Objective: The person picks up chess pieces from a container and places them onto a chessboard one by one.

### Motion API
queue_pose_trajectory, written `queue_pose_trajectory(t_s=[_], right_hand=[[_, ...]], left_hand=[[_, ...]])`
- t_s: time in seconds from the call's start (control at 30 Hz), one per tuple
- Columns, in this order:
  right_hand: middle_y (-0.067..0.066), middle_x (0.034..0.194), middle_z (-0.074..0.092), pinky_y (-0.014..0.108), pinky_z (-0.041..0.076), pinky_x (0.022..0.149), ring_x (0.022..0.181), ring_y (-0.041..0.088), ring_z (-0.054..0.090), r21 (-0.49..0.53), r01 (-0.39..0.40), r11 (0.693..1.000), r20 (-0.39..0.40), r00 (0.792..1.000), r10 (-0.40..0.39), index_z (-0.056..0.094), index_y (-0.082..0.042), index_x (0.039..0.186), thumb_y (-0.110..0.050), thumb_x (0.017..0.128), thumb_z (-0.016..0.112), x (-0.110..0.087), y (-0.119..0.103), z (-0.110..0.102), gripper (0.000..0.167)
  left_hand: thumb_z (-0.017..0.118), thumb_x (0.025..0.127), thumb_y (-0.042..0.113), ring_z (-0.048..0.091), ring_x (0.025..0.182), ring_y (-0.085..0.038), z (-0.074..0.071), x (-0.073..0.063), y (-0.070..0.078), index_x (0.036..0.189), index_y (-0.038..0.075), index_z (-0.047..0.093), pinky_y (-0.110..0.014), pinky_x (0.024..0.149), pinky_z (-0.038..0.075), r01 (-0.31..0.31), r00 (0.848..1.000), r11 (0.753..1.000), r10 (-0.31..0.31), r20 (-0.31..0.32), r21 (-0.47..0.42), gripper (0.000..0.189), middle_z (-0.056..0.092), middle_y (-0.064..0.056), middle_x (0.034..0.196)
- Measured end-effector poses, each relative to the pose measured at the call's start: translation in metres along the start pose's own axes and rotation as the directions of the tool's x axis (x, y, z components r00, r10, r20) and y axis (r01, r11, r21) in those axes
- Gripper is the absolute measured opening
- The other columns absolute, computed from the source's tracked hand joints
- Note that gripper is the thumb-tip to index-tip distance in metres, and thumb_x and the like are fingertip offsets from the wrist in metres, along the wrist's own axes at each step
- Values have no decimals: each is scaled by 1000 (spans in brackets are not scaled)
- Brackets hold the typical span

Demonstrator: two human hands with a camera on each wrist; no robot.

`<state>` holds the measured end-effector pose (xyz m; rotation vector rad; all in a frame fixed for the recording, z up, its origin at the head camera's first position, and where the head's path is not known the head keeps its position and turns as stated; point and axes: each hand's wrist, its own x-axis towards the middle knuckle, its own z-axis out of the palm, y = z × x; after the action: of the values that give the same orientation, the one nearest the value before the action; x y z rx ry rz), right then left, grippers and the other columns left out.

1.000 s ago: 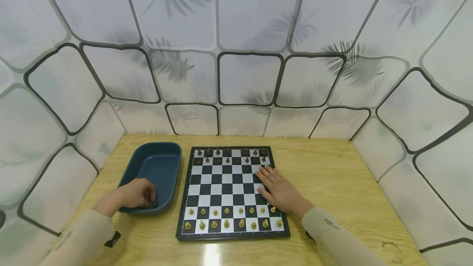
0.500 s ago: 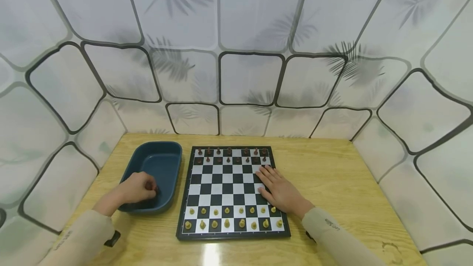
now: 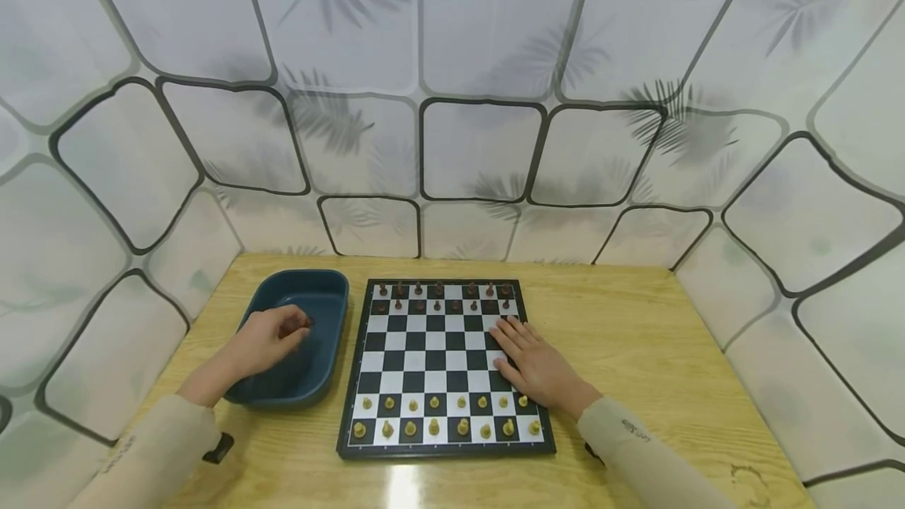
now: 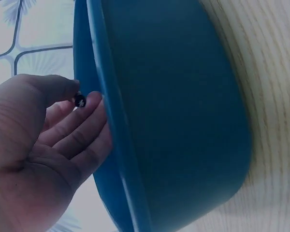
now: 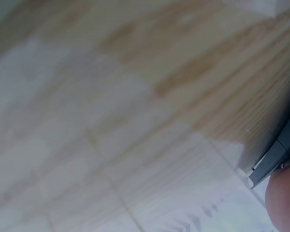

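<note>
Over the blue basin (image 3: 316, 374) my left hand (image 3: 267, 340) pinches a small dark red chess piece (image 4: 79, 100) between thumb and fingertips. Its round black base faces the left wrist view; its kind is mostly hidden by the fingers. My right hand (image 3: 537, 364) lies flat with its fingers spread on the right edge of the chessboard (image 3: 424, 352). Yellow chess pieces (image 3: 434, 427) stand in two rows at the board's near side. Dark red chess pieces (image 3: 419, 289) stand in two rows at the far side, with one gap in the back row.
The basin sits left of the board, close beside it. Both stand on a wooden table (image 3: 601, 320) that reaches a patterned wall covering (image 3: 474, 151) at the back and sides. Bare tabletop lies to the right of the board.
My left hand has risen from low in the basin and moved up and slightly right, bringing the dark red chess piece out. The right hand has stayed in place.
</note>
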<state>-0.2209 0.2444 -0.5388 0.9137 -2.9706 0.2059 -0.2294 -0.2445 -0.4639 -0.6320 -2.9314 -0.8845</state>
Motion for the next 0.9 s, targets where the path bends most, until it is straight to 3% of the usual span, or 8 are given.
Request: queue_pose_trajectory(t_s=[0.17,0.37,0.6,0.77,0.9], right_hand=[[14,172,33,54,26,130,162,36,26,7,1,1000,-1,1000,-1,36,-7,164,-46,112,41,0,0,0,65],[13,172,33,53,27,130,161,35,26,-7,1,1000,5,1000,-1,35,-8,165,-47,112,41,0,0,-1,65],[15,172,33,53,27,130,161,36,27,-9,7,1000,-1,1000,-7,36,-7,164,-46,112,42,0,0,-1,65],[13,172,32,52,26,130,162,35,26,-12,-3,1000,11,1000,3,35,-9,165,-47,113,41,0,0,-2,65],[13,172,33,52,27,130,161,35,27,-14,-2,1000,12,1000,2,35,-9,165,-47,113,41,0,0,-2,64]], left_hand=[[71,99,8,68,74,-9,0,5,5,106,3,74,-26,63,55,-29,996,1000,29,-82,11,9,77,-4,92],[73,100,12,59,70,-4,-1,13,15,106,7,78,-25,60,49,-33,989,999,35,-147,16,9,76,-4,92],[79,95,10,58,71,-8,2,22,26,102,6,81,-26,61,48,-72,962,996,84,-261,57,8,73,-5,88],[77,97,17,64,71,-9,8,30,32,101,7,81,-27,62,52,-56,958,998,61,-279,26,11,77,-5,89],[70,103,24,59,64,-8,10,36,38,99,10,76,-27,58,48,-32,963,999,26,-267,-21,16,73,-1,80]])
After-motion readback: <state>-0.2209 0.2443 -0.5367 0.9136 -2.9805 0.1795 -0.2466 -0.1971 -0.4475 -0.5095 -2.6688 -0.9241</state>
